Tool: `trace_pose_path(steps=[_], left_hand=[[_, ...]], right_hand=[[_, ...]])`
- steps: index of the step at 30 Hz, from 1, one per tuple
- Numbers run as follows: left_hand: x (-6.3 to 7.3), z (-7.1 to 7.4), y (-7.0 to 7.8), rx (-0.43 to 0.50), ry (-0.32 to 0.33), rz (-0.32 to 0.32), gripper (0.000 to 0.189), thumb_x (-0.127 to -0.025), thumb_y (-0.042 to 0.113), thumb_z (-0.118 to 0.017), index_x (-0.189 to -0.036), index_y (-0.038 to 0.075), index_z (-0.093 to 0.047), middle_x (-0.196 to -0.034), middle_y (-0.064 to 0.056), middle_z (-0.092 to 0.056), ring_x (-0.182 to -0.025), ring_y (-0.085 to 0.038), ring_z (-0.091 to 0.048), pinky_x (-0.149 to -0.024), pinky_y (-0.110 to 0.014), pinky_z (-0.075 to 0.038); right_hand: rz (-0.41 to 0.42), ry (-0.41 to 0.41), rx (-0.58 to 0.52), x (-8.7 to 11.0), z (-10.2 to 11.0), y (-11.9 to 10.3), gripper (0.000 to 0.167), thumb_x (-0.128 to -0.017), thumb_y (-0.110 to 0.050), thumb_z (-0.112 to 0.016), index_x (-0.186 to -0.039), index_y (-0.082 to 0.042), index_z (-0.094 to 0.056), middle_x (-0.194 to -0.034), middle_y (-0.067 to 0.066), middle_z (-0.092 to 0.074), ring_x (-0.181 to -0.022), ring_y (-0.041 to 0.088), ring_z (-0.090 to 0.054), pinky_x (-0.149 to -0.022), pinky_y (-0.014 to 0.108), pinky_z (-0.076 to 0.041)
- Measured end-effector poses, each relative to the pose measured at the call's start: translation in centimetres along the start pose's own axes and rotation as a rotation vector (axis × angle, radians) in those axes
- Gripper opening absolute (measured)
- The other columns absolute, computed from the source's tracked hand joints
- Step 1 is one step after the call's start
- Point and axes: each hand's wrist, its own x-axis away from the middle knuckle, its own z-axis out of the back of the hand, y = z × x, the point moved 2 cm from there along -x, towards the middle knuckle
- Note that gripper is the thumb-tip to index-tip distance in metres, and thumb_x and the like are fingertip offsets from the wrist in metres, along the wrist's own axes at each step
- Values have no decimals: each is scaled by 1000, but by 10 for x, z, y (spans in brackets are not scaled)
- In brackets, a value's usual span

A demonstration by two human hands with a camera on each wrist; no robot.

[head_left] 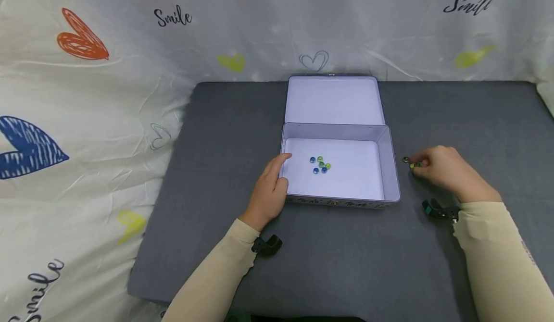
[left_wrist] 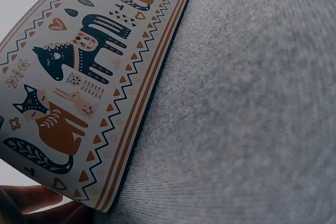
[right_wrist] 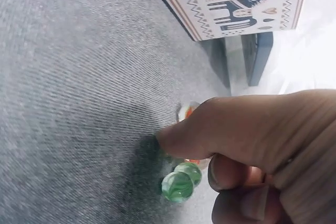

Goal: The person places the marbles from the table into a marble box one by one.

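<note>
A hinged tin box [head_left: 337, 202] stands with its lid laid back, its front printed with horses and foxes. Blue and green-yellow glass marbles [head_left: 321, 165] lie scattered on its white floor. My left hand [head_left: 269, 190] rests at the box's left side, index finger stretched across the rim. Right of the box, my right hand [head_left: 441, 170] reaches down to several marbles on the table, thumb and index close around them. In the right wrist view, two green marbles [right_wrist: 178, 184] lie below the thumb. An orange-and-clear marble [right_wrist: 186, 111] is partly behind the thumb; whether it is pinched I cannot tell.
The raised lid [head_left: 333, 101] leans back behind the box on the grey cloth-covered table [head_left: 225, 134]. A pale curtain [head_left: 277, 33] with hearts and lettering hangs along the back and left. Each wrist wears a dark strap [head_left: 440, 211].
</note>
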Motion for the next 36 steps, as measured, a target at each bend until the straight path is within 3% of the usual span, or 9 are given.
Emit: trace_pose_path(steps=[13, 21, 36], left_hand=[[-1, 0, 3, -6, 0, -5, 60, -95, 2, -40, -153, 16, -51, -159, -7, -49, -147, -19, -46, -116, -50, -42], [0, 1, 3, -10, 1, 0, 60, -95, 2, -40, -153, 16, -51, -160, -9, -48, -147, -21, -46, -116, -50, -42], [0, 0, 5, -13, -1, 18, 60, -95, 3, -40, -153, 15, -50, -160, -10, -48, -148, -22, -45, -117, -51, -41]], right_hand=[[18, 30, 21, 9, 7, -6, 24, -91, -9, -69, -103, 10, -76, -67, -3, -54, -60, 15, -47, -55, 32, -36], [52, 66, 30, 8, 20, -23, 19, -91, -9, -69, -99, 7, -77, -66, -3, -53, -60, 15, -46, -56, 31, -37], [52, 38, 18, -3, 54, -65, 26, -95, -11, -66, -113, 3, -76, -63, -2, -57, -54, 14, -47, -62, 31, -38]])
